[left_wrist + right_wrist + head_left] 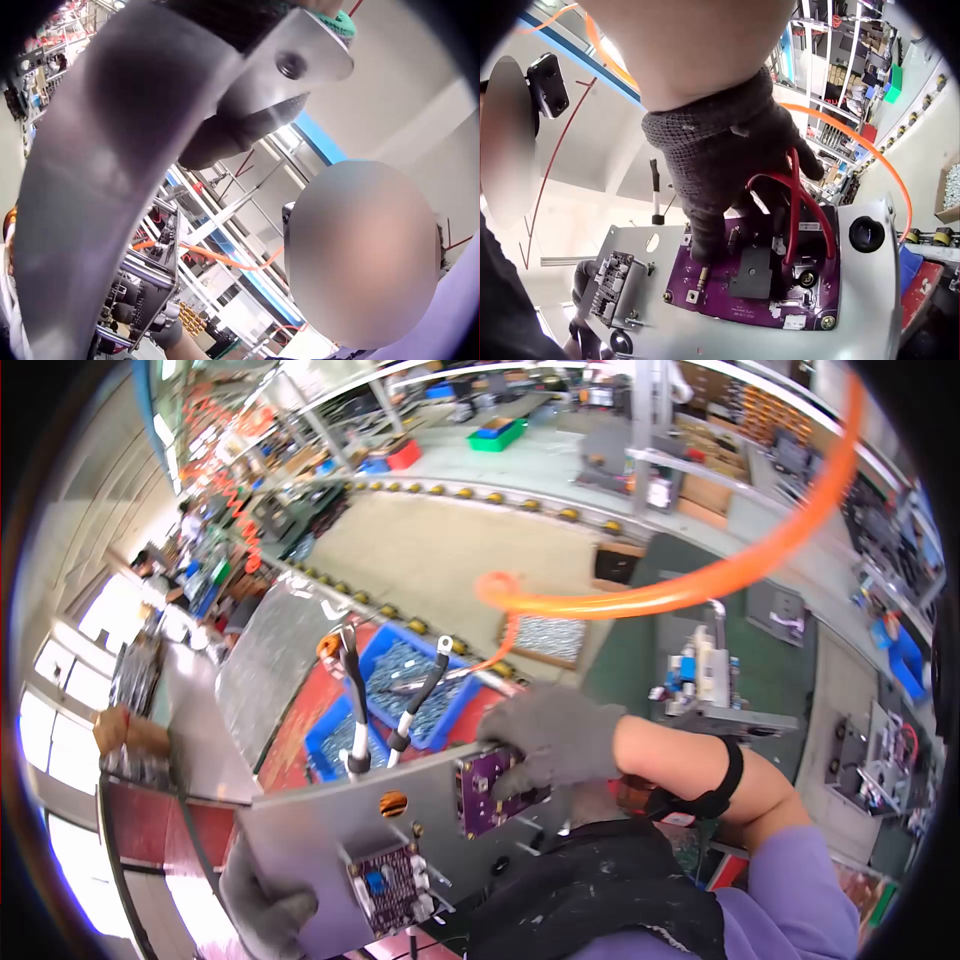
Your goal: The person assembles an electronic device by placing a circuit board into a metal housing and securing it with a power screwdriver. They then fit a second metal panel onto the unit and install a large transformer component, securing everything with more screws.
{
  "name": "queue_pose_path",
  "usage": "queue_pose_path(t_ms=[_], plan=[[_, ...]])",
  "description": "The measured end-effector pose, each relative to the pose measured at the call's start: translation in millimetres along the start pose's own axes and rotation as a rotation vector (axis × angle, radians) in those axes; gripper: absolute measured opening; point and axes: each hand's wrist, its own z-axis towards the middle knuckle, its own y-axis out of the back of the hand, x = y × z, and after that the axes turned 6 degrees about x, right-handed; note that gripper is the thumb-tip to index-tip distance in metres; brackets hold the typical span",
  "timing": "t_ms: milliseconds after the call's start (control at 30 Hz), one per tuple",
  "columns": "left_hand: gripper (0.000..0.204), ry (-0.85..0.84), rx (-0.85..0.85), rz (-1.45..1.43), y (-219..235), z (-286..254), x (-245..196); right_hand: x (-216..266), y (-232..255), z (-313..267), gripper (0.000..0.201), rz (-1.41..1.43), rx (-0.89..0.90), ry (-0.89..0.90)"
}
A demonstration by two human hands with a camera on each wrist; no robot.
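Note:
A grey metal panel (pixel 310 830) is held tilted in front of the body. My gloved left hand (pixel 262 905) grips its lower left edge, thumb on the face. With fingers bent over it, my gloved right hand (pixel 560 735) holds a purple circuit board (pixel 483 800) against the panel's upper right part. Red wires (pixel 802 199) loop up from that board in the right wrist view, beside the right hand (pixel 727 157). A smaller board (pixel 390 890) with white connectors sits lower on the panel. Dark glove fingers (pixel 217 142) show behind metal in the left wrist view.
Blue bins (pixel 405 685) of small metal parts stand on a red surface behind the panel, with two upright cables (pixel 425 695) before them. An orange air hose (pixel 640 603) arcs across. Right lies a green mat (pixel 640 650) with a part-built unit (pixel 700 675); beyond runs a roller line.

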Motion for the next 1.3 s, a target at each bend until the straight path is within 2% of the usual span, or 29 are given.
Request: queue_pose_path(t_ms=[33, 100, 167, 233, 300, 367, 400, 433, 467, 500, 533, 567, 600, 667, 700, 767, 833, 900, 967, 1033, 1133, 1167, 1200, 1233, 1267, 1300], plan=[[0.065, -0.056, 0.071, 0.014, -4, -6, -1, -4, -2, -16, 0.062, 0.091, 0.001, 0.030], [0.033, -0.127, 0.192, 0.336, 0, -28, -16, -13, -2, -55, 0.061, 0.172, -0.030, 0.038], [0.037, -0.259, 0.361, 0.538, -14, -27, -41, -22, -5, -97, 0.057, 0.365, -0.223, 0.086], [0.043, -0.398, 0.535, 0.647, -34, -17, -69, -31, -6, -138, 0.052, 0.386, -0.253, 0.075], [0.049, -0.526, 0.699, 0.717, -61, -2, -98, -43, -12, -172, 0.051, 0.390, -0.378, 0.138], [0.056, -0.607, 0.803, 0.739, -91, 10, -122, -53, -17, -204, 0.052, 0.435, -0.469, 0.180], [0.059, -0.635, 0.830, 0.729, -106, 17, -133, -56, -16, -221, 0.051, 0.536, -0.546, 0.146], [0.066, -0.588, 0.825, 0.690, -123, 22, -142, -59, -13, -236, 0.051, 0.638, -0.621, 0.109], [0.073, -0.609, 0.810, 0.656, -136, 24, -153, -59, -5, -253, 0.048, 0.655, -0.659, 0.086], [0.074, -0.613, 0.761, 0.542, -149, 23, -159, -66, -5, -265, 0.048, 0.659, -0.657, 0.085], [0.075, -0.621, 0.713, 0.427, -162, 22, -165, -75, -6, -275, 0.045, 0.724, -0.762, 0.069], [0.074, -0.699, 0.686, 0.400, -164, 29, -165, -83, -8, -284, 0.042, 0.788, -0.867, 0.052], [0.074, -0.698, 0.684, 0.402, -170, 34, -162, -88, -6, -294, 0.042, 0.790, -0.866, 0.054], [0.070, -0.772, 0.639, 0.326, -183, 50, -152, -93, 2, -311, 0.034, 1.300, -0.906, -0.218], [0.064, -0.833, 0.553, 0.304, -192, 59, -139, -94, 12, -315, 0.034, 1.290, -0.923, -0.216], [0.059, -0.875, 0.319, 0.093, -223, 85, -94, -97, 31, -320, 0.039, 1.513, -1.011, -0.280], [0.053, -0.691, 0.386, 0.153, -268, 97, -67, -110, 38, -320, 0.044, 1.491, -1.074, -0.332], [0.051, -0.479, 0.830, -0.076, -309, 123, -31, -126, 42, -313, 0.046, 1.505, -1.156, -0.343], [0.048, -0.195, 1.007, -0.334, -356, 130, -19, -140, 48, -309, 0.046, 1.493, -1.146, -0.389], [0.049, -0.160, 1.005, -0.298, -390, 144, -10, -154, 55, -302, 0.046, 1.491, -1.132, -0.434], [0.050, -0.111, 1.044, -0.231, -421, 172, 0, -184, 51, -300, 0.041, 1.669, -1.101, -0.489], [0.050, -0.112, 1.082, -0.200, -429, 181, 3, -189, 55, -296, 0.042, 1.667, -1.129, -0.579], [0.049, -0.034, 1.141, -0.217, -437, 190, 1, -199, 56, -295, 0.043, 1.732, -1.088, -0.547], [0.040, 0.102, 1.154, -0.316, -447, 196, 0, -213, 54, -294, 0.044, 1.796, -1.047, -0.511], [0.041, 0.168, 1.183, -0.341, -459, 209, 7, -240, 43, -298, 0.043, 1.758, -1.008, -0.561], [0.043, 0.232, 1.208, -0.363, -470, 223, 18, -244, 51, -292, 0.042, 1.823, -0.934, -0.503]])
